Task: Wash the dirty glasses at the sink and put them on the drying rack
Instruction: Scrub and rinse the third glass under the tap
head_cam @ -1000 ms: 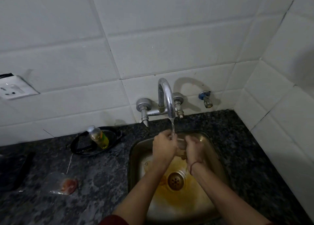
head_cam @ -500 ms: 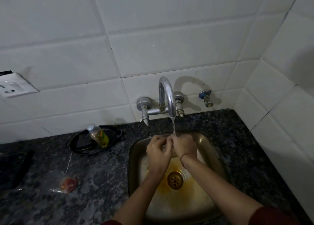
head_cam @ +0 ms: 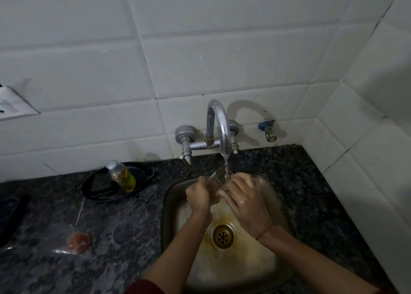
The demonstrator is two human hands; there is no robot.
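A clear drinking glass is held over the steel sink, tilted with its mouth up toward the tap. A thin stream of water runs from the spout into the glass. My left hand grips the glass from its left side. My right hand is wet and wraps around its right side. Most of the glass is hidden between the two hands. No drying rack is in view.
A black oval pan with a dish soap bottle in it sits on the dark granite counter left of the sink. A clear plastic packet with something red lies nearer. Tiled walls close the back and right.
The glass has come up between my hands, so its rim now shows under the water stream. My right hand has shifted slightly to the right around it.
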